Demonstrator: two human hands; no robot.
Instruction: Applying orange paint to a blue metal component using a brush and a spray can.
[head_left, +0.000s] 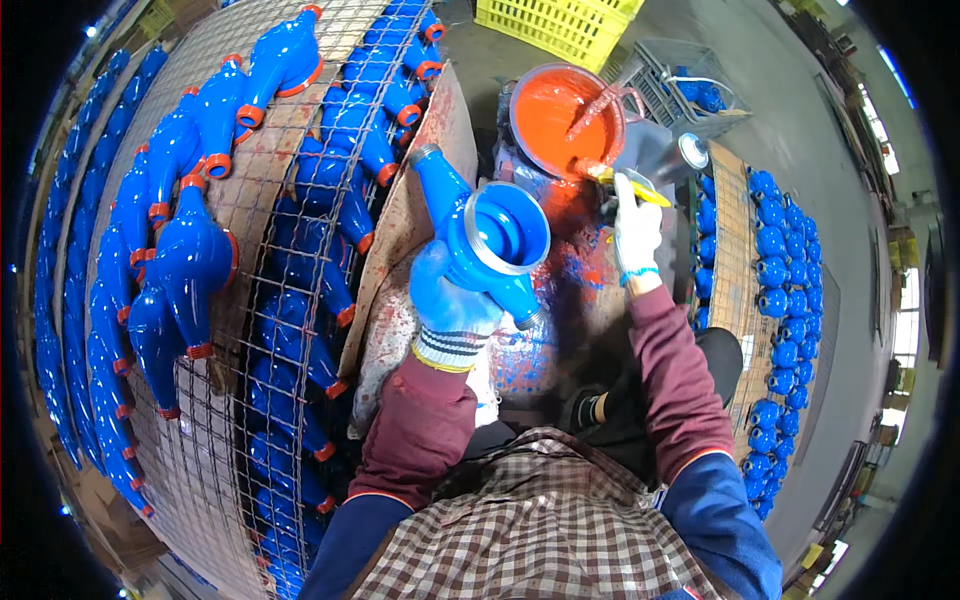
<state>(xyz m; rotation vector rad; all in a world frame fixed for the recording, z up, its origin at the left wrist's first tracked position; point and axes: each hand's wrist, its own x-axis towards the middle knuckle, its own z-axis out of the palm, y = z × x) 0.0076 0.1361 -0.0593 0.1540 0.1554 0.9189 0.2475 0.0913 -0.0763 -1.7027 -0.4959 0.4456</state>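
Observation:
My left hand [445, 295], in a blue-stained glove with a striped cuff, grips a blue-painted water meter body [462, 255] from below. Its wide round opening tilts up towards me, and its two pipe ends and rim are bare grey metal. In my white-gloved right hand [637, 230] is a yellow-handled paintbrush [650, 190], its tip at the near right rim of a bucket [517, 125]. Orange-red paint [560, 115] fills the bucket, where a paint-coated stick [592, 112] leans. The fingers are closed round the brush.
On my left, a wire mesh rack [225, 350] bears several blue bodies [190, 260] with orange-red ends. More blue bodies [775, 300] stand in rows at the right. A yellow crate [550, 30] and a grey crate [660, 90] are beyond the bucket, with a can [692, 150] beside it.

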